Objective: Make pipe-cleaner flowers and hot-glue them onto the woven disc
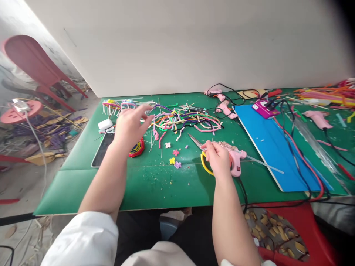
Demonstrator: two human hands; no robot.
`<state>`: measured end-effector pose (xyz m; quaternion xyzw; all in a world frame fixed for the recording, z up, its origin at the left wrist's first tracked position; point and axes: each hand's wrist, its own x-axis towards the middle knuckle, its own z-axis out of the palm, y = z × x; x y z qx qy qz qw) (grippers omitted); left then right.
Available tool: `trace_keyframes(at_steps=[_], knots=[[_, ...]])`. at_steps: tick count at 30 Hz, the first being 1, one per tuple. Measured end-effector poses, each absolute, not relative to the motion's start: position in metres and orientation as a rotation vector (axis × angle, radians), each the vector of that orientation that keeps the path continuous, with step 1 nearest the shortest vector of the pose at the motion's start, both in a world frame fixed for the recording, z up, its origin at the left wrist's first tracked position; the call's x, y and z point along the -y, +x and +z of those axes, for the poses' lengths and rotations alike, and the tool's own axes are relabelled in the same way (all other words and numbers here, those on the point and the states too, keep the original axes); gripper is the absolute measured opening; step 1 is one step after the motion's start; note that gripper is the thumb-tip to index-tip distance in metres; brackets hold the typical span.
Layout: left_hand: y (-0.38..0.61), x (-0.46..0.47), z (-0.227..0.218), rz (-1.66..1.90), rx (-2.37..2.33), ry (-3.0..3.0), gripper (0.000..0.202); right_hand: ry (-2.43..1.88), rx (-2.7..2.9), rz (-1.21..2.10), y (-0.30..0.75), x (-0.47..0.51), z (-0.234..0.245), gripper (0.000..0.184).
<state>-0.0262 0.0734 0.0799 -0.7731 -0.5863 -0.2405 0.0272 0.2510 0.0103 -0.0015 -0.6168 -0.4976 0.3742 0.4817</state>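
Observation:
My right hand [217,159] is closed on a pair of scissors [205,166] with yellow handles, the blades pointing away to the left. Just right of that hand, partly covered by it, lies a pink glue gun [236,164] with a clear glue stick in its back. Over the left of the table is my left hand [133,122], fingers bent and apart, with nothing visible in it. Beside its fingertips spreads a tangle of coloured pipe cleaners [183,120]. Partly behind my left wrist sits a red, yellow and blue woven piece [138,148]. Small flower shapes [175,152] lie between my hands.
A dark tablet [102,149] and a white case [105,124] lie at left. On the right are a blue board [266,147], a purple power strip [264,109] with cables, and another pink glue gun [317,119]. A pale panel [188,48] stands behind the green table [166,192].

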Motion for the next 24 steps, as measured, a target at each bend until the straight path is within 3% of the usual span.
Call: trace_keyframes(at_steps=[5,24], knots=[[-0.042,-0.125,0.039,0.040,2.218,-2.242,0.027,-1.565,1.250,0.907,0.251,-0.011,-0.003,0.040],[-0.059,-0.142,0.017,0.378,2.261,-2.378,0.024,-1.721,1.462,0.834,0.238,-0.014,-0.009,0.045]])
